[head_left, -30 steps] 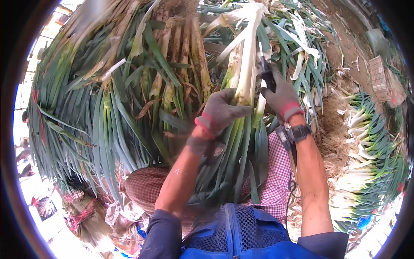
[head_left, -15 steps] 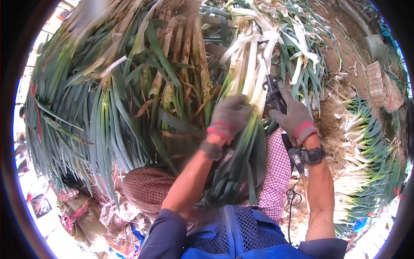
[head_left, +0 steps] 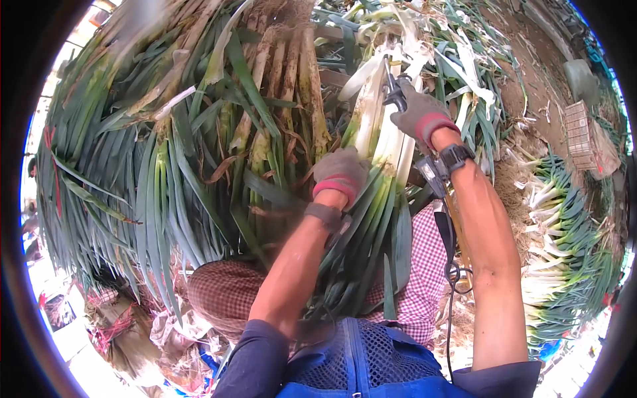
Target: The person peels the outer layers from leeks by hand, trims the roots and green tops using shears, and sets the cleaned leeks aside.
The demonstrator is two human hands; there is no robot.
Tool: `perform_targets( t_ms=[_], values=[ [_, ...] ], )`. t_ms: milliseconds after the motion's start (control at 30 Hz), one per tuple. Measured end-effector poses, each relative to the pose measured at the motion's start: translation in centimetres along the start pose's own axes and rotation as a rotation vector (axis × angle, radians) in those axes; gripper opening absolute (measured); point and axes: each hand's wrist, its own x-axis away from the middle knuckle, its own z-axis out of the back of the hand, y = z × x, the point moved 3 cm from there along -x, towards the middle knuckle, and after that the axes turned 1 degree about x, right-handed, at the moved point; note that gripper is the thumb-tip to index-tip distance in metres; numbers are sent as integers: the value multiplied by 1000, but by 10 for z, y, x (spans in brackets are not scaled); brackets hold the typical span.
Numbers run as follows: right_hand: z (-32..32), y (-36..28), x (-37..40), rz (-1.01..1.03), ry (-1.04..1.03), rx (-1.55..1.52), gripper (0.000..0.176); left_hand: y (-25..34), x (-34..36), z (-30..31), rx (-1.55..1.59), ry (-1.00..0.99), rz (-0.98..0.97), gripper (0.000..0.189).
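Note:
My left hand (head_left: 342, 172), in a grey glove with a red cuff, is closed around the green-white part of a leek (head_left: 365, 132) at the left of a few pale stalks. My right hand (head_left: 422, 114), gloved alike, grips a black air blow gun (head_left: 395, 94). Its thin nozzle points up along the white stalks, near their root ends. Loose pale outer leaves (head_left: 415, 53) hang around those upper ends. The green tops drape down over my lap. My fingertips on the leek are partly hidden.
A big heap of unpeeled leeks (head_left: 179, 152) fills the left side. White-stemmed leeks (head_left: 551, 265) lie in a row at the right. Peeled-off leaves (head_left: 464, 66) are strewn beyond my right hand. A thin cable (head_left: 452, 312) hangs below my right forearm. A crate (head_left: 581, 136) stands far right.
My right hand has moved up and slightly left with the air blow gun, toward the root ends. My left hand has shifted slightly left. The pale stalks lie more spread apart.

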Motion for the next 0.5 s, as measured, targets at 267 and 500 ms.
perform_targets(
  t_ms=[267, 500],
  values=[
    [-2, 0, 14, 38, -48, -48, 91, -3, -14, 3, 49, -180, 4, 53],
    [-20, 16, 43, 51, 90, -108, 92, -26, -27, -13, 412, -226, 34, 53]
  ],
)
